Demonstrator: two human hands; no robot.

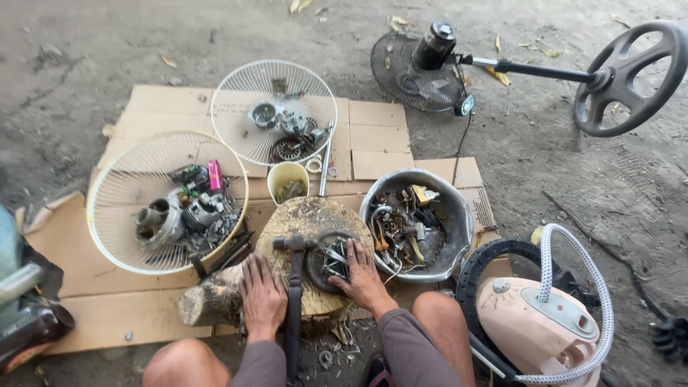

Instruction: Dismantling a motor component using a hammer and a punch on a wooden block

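Low in the centre of the frame, the left hand [262, 295] lies flat, palm down, on the round, rough-topped wooden stump [304, 222], its grip open with fingers spread and closed around nothing. Just to its right a dark long-handled hammer [294, 287] rests on the stump, head toward the top of the frame and handle running down between the knees; the hand sits beside the handle, and whether it touches it I cannot tell. The right hand [362, 276] presses down on the dark round motor part with metal windings [328, 259], which sits on the right half of the stump top. Its fingers are spread over the part's right edge, a loose open grip that steadies it rather than clasps it.

Right of the stump, touching or nearly so, stands a dented grey metal basin [450, 215] full of small mixed metal parts. At left a cream wire fan guard [115, 186] holds motor pieces and a pink cylinder [214, 175]; a second white wire fan guard [244, 86] lies above centre with more parts. A pale yellow plastic cup [287, 177] stands just above the stump. All of it rests on flattened brown cardboard [376, 136] on dirt floor. Lower right is a pink appliance with a white ribbed hose [534, 315].
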